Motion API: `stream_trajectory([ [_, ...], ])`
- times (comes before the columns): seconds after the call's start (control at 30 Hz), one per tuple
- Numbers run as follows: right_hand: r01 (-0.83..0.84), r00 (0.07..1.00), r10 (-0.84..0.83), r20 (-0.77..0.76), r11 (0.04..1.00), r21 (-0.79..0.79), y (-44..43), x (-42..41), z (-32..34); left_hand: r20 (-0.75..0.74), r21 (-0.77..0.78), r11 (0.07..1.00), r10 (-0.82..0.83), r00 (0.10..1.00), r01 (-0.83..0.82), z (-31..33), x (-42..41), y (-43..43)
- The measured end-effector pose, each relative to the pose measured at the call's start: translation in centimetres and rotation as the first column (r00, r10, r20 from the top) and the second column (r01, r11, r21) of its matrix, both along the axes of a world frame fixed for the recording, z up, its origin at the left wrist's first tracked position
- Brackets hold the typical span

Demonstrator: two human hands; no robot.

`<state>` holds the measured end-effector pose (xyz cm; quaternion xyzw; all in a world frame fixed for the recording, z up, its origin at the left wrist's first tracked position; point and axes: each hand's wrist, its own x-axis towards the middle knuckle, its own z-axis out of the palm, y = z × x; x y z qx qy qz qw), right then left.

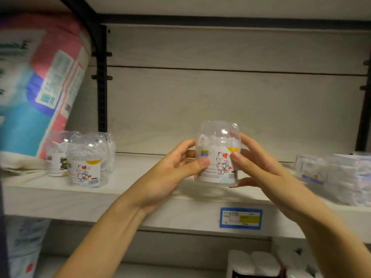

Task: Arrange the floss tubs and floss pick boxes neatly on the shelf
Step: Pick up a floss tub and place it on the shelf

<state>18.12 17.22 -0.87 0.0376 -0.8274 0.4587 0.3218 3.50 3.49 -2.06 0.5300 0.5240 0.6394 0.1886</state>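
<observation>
The left hand (176,171) and right hand (261,173) are gripping 1 floss tub (217,157) upright near the front edge of the shelf (140,205), fingers (202,163) curled round it.

- No wording or number is legible anywhere; all print is too small or blurred.
- centre floss tub (217,157): cartoon-cat label, small blue logo patch, barcode lower right; unreadable.
- left floss tub (85,167): same cat label and barcode; unreadable.
- price tag (241,218) on the shelf (100,201) edge: blue border, yellow block; characters unreadable.
- wrapped pack (50,77): printed panel; unreadable.
</observation>
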Motion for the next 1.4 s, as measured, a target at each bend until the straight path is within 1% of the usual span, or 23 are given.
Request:
stream_trajectory([
  [0.1,0.0,1.0,0.0,-0.004,1.0,0.002,0.0,-0.4,-0.2,-0.063,0.011,1.0,0.025,0.998,-0.025,0.0,0.2,-0.5],
  [0.2,0.007,0.998,-0.007,-0.069,1.0,0.008,-1.2,-1.0,-0.2,-0.142,0.043,0.995,0.095,0.985,-0.089,-0.3,0.8,-1.5],
  [0.27,0.005,0.995,-0.003,-0.097,1.0,0.013,-2.1,-1.9,-0.7,-0.206,0.068,0.985,0.169,0.964,-0.159,-0.9,0.8,-2.7],
  [0.33,-0.014,0.992,0.017,-0.122,1.0,0.022,-3.4,-3.2,-1.3,-0.309,0.087,0.956,0.294,0.904,-0.281,-1.7,0.5,-4.4],
  [0.37,-0.021,0.99,0.023,-0.137,1.0,0.015,-4.0,-4.0,-1.6,-0.366,0.098,0.929,0.368,0.855,-0.357,-2.0,0.2,-5.4],
  [0.4,-0.026,0.989,0.026,-0.149,1.0,0.003,-4.7,-4.9,-1.9,-0.44,0.131,0.882,0.461,0.771,-0.453,-2.2,-0.1,-6.6],
  [0.43,-0.027,0.988,0.025,-0.153,1.0,-0.012,-5.5,-5.8,-1.9,-0.523,0.205,0.809,0.566,0.637,-0.551,-2.3,-0.6,-7.9],
  [0.47,-0.026,0.989,0.023,-0.149,0.999,-0.019,-6.2,-6.7,-1.8,-0.584,0.305,0.724,0.656,0.479,-0.619,-2.3,-1.3,-9.3],
  [0.5,-0.018,0.99,0.016,-0.139,1.0,-0.015,-6.7,-7.6,-1.6,-0.598,0.402,0.636,0.727,0.337,-0.659,-2.3,-2.1,-10.7],
  [0.53,-0.003,0.993,0.003,-0.122,1.0,-0.002,-7.2,-8.5,-1.3,-0.576,0.47,0.557,0.782,0.24,-0.685,-2.2,-3.1,-12.1],
  [0.57,0.021,0.995,-0.02,-0.101,1.0,0.018,-7.5,-9.3,-0.9,-0.541,0.508,0.493,0.821,0.184,-0.706,-2.1,-4.2,-13.5],
  [0.6,0.052,0.996,-0.049,-0.075,0.998,0.043,-7.9,-10.2,-0.6,-0.517,0.53,0.451,0.843,0.148,-0.717,-2.0,-5.4,-14.8],
  [0.63,0.087,0.995,-0.084,-0.046,0.994,0.07,-8.2,-11.0,-0.4,-0.518,0.534,0.437,0.846,0.128,-0.724,-1.6,-6.5,-15.9],
  [0.67,0.12,0.993,-0.118,-0.022,0.989,0.086,-8.5,-11.8,-0.2,-0.55,0.515,0.45,0.826,0.121,-0.73,-1.2,-7.7,-16.5],
  [0.73,0.159,0.987,-0.16,0.008,0.986,0.051,-8.8,-13.2,0.0,-0.682,0.447,0.526,0.724,0.104,-0.724,-0.2,-9.5,-16.7],
  [0.8,0.16,0.986,-0.16,0.049,0.987,-0.011,-9.3,-14.2,-0.1,-0.815,0.368,0.591,0.577,0.058,-0.717,0.8,-10.8,-15.6],
  [0.87,0.15,0.985,-0.144,0.095,0.987,-0.06,-10.1,-14.8,-0.4,-0.88,0.322,0.622,0.475,0.017,-0.714,1.6,-11.7,-14.2],
  [1.0,0.149,0.979,-0.138,0.147,0.987,-0.066,-11.7,-15.3,-0.7,-0.906,0.321,0.637,0.423,-0.031,-0.7,1.7,-13.0,-13.5],
  [1.1,0.149,0.973,-0.143,0.184,0.989,-0.02,-12.8,-15.5,-0.5,-0.866,0.429,0.61,0.488,-0.111,-0.666,1.3,-14.2,-15.2],
  [1.13,0.135,0.971,-0.134,0.199,0.991,0.005,-13.2,-15.6,-0.5,-0.852,0.441,0.599,0.513,-0.101,-0.668,1.3,-14.5,-15.9],
  [1.23,0.079,0.973,-0.083,0.215,0.996,0.028,-14.3,-16.5,-0.5,-0.843,0.387,0.607,0.537,0.0,-0.694,1.2,-15.2,-17.3],
  [1.3,0.066,0.977,-0.071,0.203,0.997,0.032,-14.9,-17.2,-0.6,-0.854,0.371,0.622,0.521,0.01,-0.689,1.1,-15.5,-17.8],
  [1.4,0.094,0.977,-0.108,0.185,0.992,0.084,-15.4,-18.1,-1.0,-0.868,0.326,0.629,0.495,0.039,-0.706,1.1,-16.0,-18.0],
])
